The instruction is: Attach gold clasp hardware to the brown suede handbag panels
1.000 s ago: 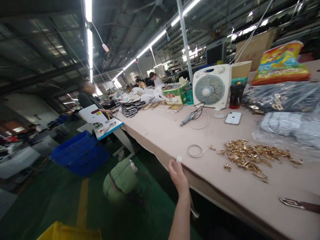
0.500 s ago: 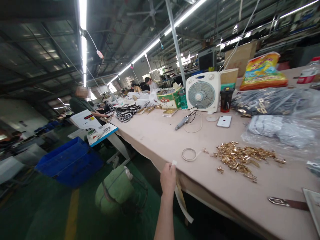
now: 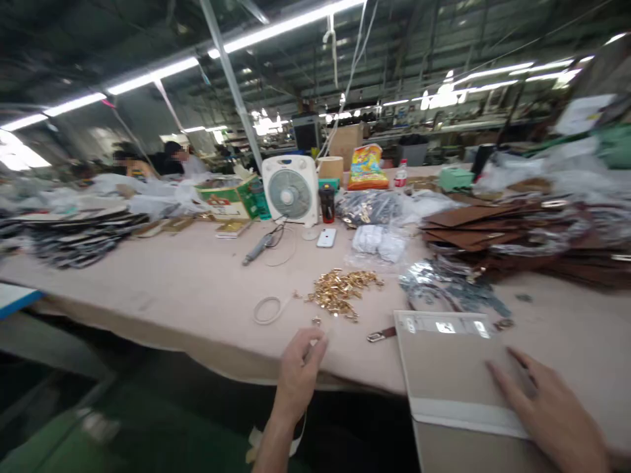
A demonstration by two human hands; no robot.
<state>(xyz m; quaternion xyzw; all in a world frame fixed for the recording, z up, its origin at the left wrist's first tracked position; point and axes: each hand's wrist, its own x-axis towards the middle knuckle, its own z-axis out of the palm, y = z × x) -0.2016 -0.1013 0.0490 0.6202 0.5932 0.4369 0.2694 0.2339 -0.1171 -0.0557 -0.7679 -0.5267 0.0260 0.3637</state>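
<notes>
My left hand (image 3: 298, 368) is at the table's front edge, thumb and fingertips pinched together on a thin white tape strip (image 3: 298, 439), whose lower part hangs below the wrist. A ring-shaped roll of white tape (image 3: 267, 310) lies just beyond this hand. To the right, a flat beige bag piece (image 3: 453, 368) with shiny metal fittings along its far edge lies partly over the table's front edge. My right hand (image 3: 555, 404) rests on its right side, slightly blurred, fingers spread. A brown strap with a metal buckle (image 3: 382, 334) pokes out from the left of the beige piece.
A heap of small gold metal fittings (image 3: 340, 291) lies mid-table. Behind it are a phone (image 3: 326, 238), a corded grey hand tool (image 3: 257, 249) and a box fan (image 3: 290, 190). Brown leather pieces (image 3: 473, 230) are stacked right, dark pieces (image 3: 79, 230) left. People sit far left.
The view has swung right, bringing the beige piece and my right hand into sight. My left hand still pinches the tape strip and now appears closer to the gold fittings.
</notes>
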